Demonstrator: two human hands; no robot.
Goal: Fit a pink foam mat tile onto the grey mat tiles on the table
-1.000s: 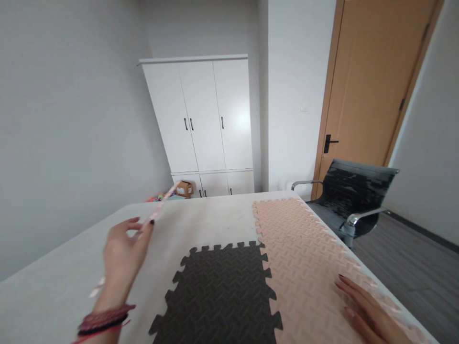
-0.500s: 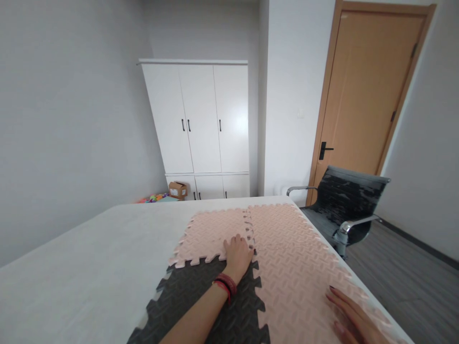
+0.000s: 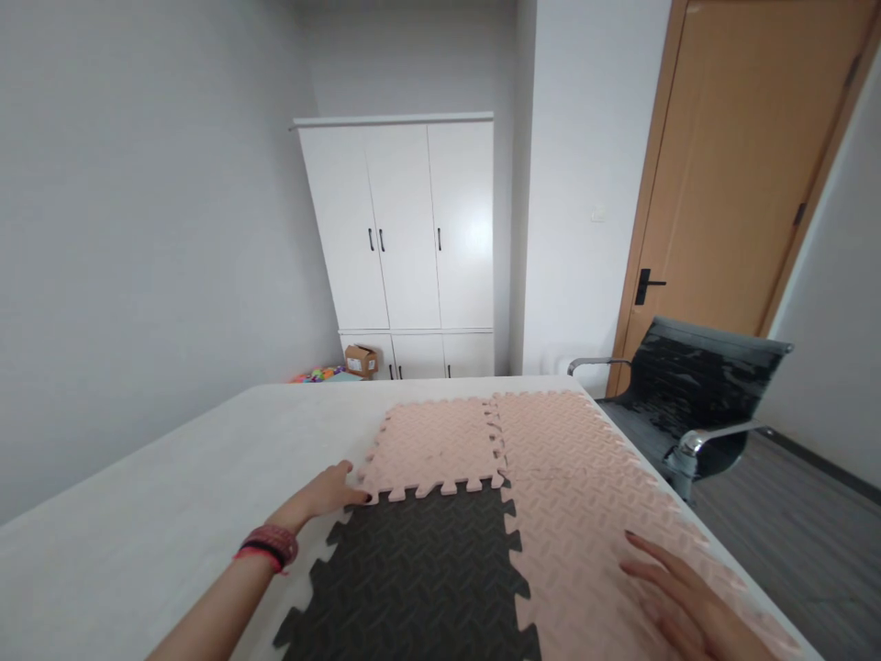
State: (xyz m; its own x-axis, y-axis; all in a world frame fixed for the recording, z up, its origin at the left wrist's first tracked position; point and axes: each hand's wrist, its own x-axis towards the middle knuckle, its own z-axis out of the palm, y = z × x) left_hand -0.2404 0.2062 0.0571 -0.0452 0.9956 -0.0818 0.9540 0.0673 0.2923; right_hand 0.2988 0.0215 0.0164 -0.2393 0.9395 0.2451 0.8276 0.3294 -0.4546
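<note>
Low in the middle of the frame, the left hand (image 3: pixel 323 494) reaches forward with its fingers loosely together and nearly flat, holding nothing; the fingertips touch the near left corner of the small pink foam tile (image 3: pixel 437 445), just where its toothed edge meets the dark foam tile (image 3: pixel 419 574) below it. At the lower right, the right hand (image 3: pixel 688 606) lies palm down with fingers spread wide on the large pink foam tile (image 3: pixel 585 496), gripping nothing. The three tiles lie flat on the pale table (image 3: pixel 151 523), and the small pink one sits in the centre of the frame, locked along its right edge to the large pink one. Its near edge looks partly seated over the dark tile, with the teeth near the left corner seemingly riding on top. To do this well, I would press straight down tooth by tooth from the joined right side toward that corner, while the flat right hand keeps the mats from sliding. A white cupboard (image 3: pixel 406 229), a wooden door (image 3: pixel 750 165) and a black chair (image 3: pixel 695 386) fill the upper frame.
</note>
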